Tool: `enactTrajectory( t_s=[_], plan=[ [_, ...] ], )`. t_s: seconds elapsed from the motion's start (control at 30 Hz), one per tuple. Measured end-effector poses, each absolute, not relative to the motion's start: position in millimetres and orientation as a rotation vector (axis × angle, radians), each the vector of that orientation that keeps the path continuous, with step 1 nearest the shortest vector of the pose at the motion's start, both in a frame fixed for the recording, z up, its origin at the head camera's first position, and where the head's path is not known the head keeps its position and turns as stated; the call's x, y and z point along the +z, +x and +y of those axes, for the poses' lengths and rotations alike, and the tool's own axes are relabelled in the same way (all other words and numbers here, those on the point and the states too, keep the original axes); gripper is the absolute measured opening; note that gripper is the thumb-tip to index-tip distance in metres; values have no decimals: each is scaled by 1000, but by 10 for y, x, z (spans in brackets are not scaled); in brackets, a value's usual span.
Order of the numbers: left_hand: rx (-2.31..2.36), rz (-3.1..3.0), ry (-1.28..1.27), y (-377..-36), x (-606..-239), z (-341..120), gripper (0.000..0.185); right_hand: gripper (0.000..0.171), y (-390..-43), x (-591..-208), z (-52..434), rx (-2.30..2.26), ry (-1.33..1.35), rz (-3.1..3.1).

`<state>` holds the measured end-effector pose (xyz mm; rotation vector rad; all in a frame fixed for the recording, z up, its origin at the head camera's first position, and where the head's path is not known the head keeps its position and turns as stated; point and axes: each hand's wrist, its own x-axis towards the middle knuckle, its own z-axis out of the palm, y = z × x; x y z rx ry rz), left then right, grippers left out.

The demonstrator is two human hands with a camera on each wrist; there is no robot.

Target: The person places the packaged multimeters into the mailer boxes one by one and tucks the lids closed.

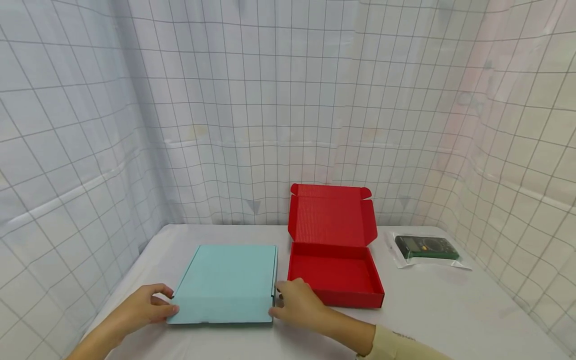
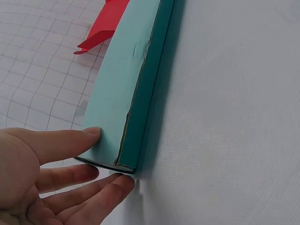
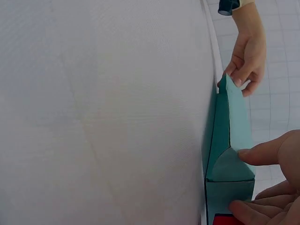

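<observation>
Two hands at work on the closed teal box (image 1: pixel 227 282), which lies flat on the white counter (image 1: pixel 450 310) in the lower middle of the head view, its near edge facing the person. The left hand (image 1: pixel 144 307) is at the box's lower left corner: thumb on the lid, the other fingers (image 2: pixel 89 173) against the side and under the corner, so the hand pinches that corner lightly. In the left wrist view the thumb tip sits right on the pale lid close to the corner, and a dent shows in the lid's edge further along. The right hand (image 1: pixel 299 302) is at the lower right corner of the box, between it and the red box. In the right wrist view one of its fingers (image 3: pixel 265 152) presses on the lid's rounded corner flap and another touches the side wall below it, so this hand grips its corner as well.

Just beside the teal box, towards the right of the head view, stands the red box (image 1: pixel 335 275) with its lid folded up and open. Further right, well apart, a dark green meter in a clear bag (image 1: pixel 425 248) lies on the counter. A gridded white curtain (image 1: pixel 252 110) hangs around the counter on three sides.
</observation>
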<state>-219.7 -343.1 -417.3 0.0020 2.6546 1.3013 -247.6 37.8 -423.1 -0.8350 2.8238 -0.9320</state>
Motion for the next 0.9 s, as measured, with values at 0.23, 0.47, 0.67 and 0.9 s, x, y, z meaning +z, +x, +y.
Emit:
enactTrajectory(
  t_s=[0.23, 0.47, 0.67, 0.9],
  plan=[
    [1208, 2796, 216, -2169, -4176, -3448, 74, 46, -2457, -4231, 353, -692, -1114, 2959],
    [1191, 2840, 601, -2177, -4203, -3450, 55, 49, -2446, -4209, 337, -522, -1329, 2989],
    [1146, 2847, 696, -2230, -4201, -3463, 54, 52, -2531, -4180, 366, -480, -1442, 2906],
    [1133, 2820, 644, -2285, -4179, -3490, 58, 51, -2650, -4139, 370, -447, -1462, 2864]
  ],
)
